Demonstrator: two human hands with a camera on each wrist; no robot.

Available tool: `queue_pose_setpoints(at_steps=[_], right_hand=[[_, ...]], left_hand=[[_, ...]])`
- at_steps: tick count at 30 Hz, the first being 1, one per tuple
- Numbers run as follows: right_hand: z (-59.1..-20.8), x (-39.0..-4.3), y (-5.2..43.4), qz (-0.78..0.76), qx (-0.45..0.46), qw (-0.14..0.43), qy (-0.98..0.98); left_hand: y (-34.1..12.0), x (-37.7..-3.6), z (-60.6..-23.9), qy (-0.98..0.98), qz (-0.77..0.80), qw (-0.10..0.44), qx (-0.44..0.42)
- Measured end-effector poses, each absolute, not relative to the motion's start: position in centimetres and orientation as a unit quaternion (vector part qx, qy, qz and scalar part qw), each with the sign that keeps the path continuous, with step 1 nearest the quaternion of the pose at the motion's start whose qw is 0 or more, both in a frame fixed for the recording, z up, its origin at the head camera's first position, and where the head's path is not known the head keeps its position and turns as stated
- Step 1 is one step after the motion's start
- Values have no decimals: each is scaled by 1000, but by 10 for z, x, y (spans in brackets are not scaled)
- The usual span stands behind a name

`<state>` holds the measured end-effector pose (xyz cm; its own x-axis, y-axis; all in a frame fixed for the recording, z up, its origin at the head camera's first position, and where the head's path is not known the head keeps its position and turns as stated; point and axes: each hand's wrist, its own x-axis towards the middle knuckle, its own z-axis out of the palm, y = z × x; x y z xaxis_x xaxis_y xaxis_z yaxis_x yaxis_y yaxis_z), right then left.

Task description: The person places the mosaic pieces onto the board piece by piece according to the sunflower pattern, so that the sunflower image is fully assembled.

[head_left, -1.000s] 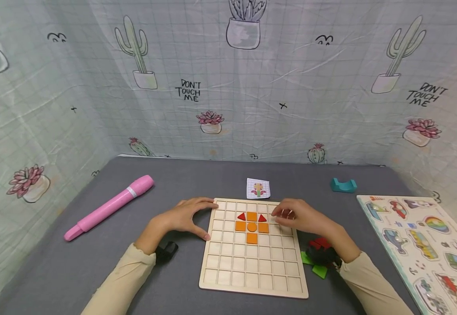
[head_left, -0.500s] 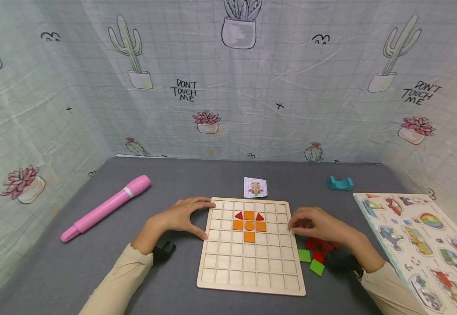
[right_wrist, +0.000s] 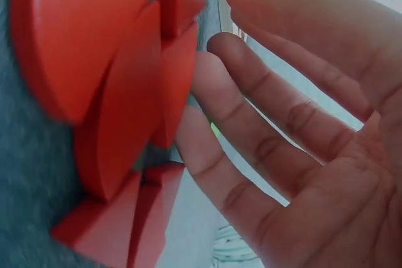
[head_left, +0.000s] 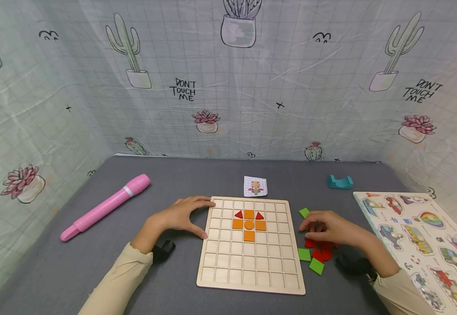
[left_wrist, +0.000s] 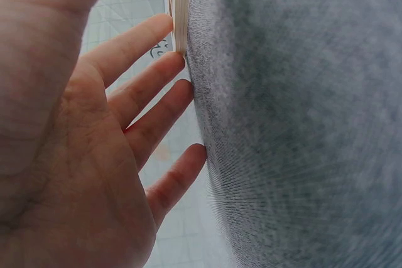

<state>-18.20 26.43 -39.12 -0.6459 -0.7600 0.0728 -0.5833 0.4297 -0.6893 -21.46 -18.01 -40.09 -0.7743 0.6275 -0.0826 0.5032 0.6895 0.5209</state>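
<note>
I am seeing my right hand (head_left: 331, 228) lying loosely open over the pile of flat red wooden pieces (head_left: 320, 248) at three o'clock of the pale wooden grid board (head_left: 252, 267), fingertips (right_wrist: 207, 73) touching them, gripping nothing. My left hand (head_left: 181, 216) is resting spread against the board's nine o'clock edge. The pile is partly hidden.

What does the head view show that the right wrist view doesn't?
Only the head view shows the wooden grid board with its orange and red pieces, the left hand at its edge, the green pieces, the pink marker and the pattern card. Only the right wrist view shows the palm side: fingers relaxed and straight against the red pieces. Both show the right hand over that red pile.
</note>
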Motion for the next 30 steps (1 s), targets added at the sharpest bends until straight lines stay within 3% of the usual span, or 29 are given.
queue_pose_setpoints(at_steps=[6,21,30], right_hand=[[-386,-182,274,-353,-394,123,840],[-389,-186,302,-320,-401,46,857],[-395,-186,306,-280,-367,42,886]], left_hand=[[-180,-215,-400,911,239,130,310],[-181,-215,-401,910,242,134,309],[-180,-215,-403,910,245,134,307]])
